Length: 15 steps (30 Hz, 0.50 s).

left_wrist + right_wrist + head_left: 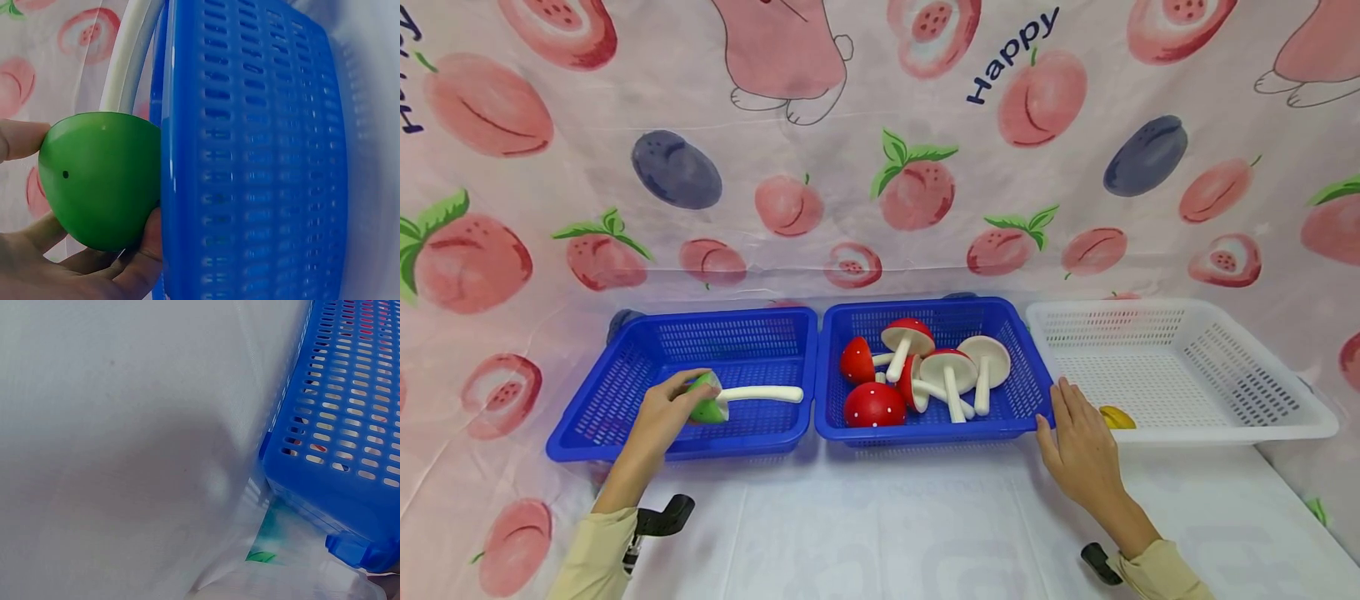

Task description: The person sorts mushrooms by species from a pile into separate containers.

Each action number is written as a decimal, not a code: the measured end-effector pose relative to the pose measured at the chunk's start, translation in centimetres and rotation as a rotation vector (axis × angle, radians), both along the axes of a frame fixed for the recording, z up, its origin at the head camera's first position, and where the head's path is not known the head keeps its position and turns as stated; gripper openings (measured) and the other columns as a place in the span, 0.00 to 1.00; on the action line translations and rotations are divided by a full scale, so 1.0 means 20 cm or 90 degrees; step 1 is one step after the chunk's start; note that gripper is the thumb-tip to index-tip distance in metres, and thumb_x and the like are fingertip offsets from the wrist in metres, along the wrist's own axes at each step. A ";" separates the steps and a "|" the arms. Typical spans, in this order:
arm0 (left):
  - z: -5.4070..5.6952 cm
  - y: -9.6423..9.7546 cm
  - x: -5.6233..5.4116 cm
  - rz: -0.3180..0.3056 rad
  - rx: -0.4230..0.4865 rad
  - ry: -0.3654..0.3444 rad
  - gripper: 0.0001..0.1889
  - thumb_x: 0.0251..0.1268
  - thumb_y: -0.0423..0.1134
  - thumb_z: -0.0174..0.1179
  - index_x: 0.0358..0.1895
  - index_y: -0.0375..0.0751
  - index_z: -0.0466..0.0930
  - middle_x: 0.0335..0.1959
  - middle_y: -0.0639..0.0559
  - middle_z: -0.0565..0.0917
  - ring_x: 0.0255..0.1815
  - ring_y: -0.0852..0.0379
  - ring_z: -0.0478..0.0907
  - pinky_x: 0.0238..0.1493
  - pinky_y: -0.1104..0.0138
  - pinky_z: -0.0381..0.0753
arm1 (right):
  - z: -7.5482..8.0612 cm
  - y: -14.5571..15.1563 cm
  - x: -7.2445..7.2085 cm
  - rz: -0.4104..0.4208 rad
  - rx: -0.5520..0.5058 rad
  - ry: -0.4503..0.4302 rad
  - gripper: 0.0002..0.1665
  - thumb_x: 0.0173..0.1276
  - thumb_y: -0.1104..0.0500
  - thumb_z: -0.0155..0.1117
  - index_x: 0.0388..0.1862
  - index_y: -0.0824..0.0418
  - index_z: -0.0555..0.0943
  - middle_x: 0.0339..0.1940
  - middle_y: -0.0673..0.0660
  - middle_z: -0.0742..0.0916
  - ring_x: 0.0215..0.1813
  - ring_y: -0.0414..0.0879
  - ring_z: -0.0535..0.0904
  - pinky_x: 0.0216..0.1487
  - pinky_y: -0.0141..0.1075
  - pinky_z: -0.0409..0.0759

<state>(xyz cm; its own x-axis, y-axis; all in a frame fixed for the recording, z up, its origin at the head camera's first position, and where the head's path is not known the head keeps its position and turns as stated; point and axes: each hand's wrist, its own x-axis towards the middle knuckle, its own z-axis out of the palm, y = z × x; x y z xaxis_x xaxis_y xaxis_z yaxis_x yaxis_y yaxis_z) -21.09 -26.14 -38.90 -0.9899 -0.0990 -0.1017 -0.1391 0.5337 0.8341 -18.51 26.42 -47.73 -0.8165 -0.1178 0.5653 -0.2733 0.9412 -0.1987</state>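
Observation:
My left hand (676, 404) grips a toy mushroom by its green cap (707, 400), with the white stem (765, 393) pointing right over the left blue basket (679, 452). In the left wrist view, fingers and thumb hold the green cap (100, 181) beside the basket wall (262, 150). My right hand (1081, 446), its fingers straight, lies at the right front corner of the middle blue basket (925, 433), by the white basket (1217, 434). Several red-capped toy mushrooms (875, 406) with white stems lie in the middle basket.
A yellow object (1117, 417), partly hidden, lies in the white basket's front left corner. All three baskets stand in a row on a white-covered table (880, 525). Behind them hangs a fruit-print cloth (850, 100).

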 end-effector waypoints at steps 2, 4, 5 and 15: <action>0.00 -0.02 0.00 0.004 0.000 -0.005 0.33 0.68 0.55 0.52 0.71 0.40 0.61 0.59 0.34 0.72 0.44 0.49 0.75 0.40 0.67 0.76 | 0.00 0.00 0.00 0.001 -0.001 0.001 0.33 0.69 0.54 0.51 0.64 0.77 0.66 0.66 0.73 0.69 0.65 0.68 0.64 0.63 0.61 0.61; 0.00 -0.04 -0.01 0.008 0.000 -0.012 0.34 0.68 0.55 0.51 0.71 0.40 0.61 0.59 0.34 0.71 0.44 0.49 0.75 0.40 0.67 0.76 | 0.00 0.00 0.00 0.002 -0.002 0.003 0.33 0.69 0.54 0.51 0.64 0.77 0.67 0.66 0.73 0.70 0.65 0.68 0.64 0.63 0.61 0.61; -0.01 -0.04 -0.01 0.010 -0.001 -0.017 0.34 0.68 0.56 0.51 0.71 0.40 0.60 0.59 0.34 0.71 0.43 0.50 0.75 0.40 0.67 0.76 | 0.00 0.00 0.00 0.003 -0.002 0.004 0.33 0.69 0.54 0.51 0.64 0.77 0.67 0.66 0.73 0.70 0.65 0.68 0.64 0.63 0.61 0.61; -0.05 -0.12 -0.06 0.011 -0.023 -0.031 0.33 0.69 0.54 0.49 0.69 0.35 0.62 0.57 0.32 0.71 0.43 0.50 0.74 0.41 0.65 0.76 | 0.00 0.00 0.00 0.002 -0.003 0.005 0.32 0.68 0.55 0.52 0.64 0.77 0.67 0.66 0.73 0.69 0.65 0.69 0.64 0.63 0.61 0.61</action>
<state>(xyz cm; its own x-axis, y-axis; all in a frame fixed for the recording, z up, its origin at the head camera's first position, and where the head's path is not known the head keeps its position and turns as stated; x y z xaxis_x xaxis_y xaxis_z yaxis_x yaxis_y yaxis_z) -22.20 -28.54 -39.82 -0.9820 -0.1204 -0.1458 -0.1884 0.5601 0.8067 -18.52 26.40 -47.67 -0.8117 -0.1186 0.5719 -0.2785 0.9393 -0.2005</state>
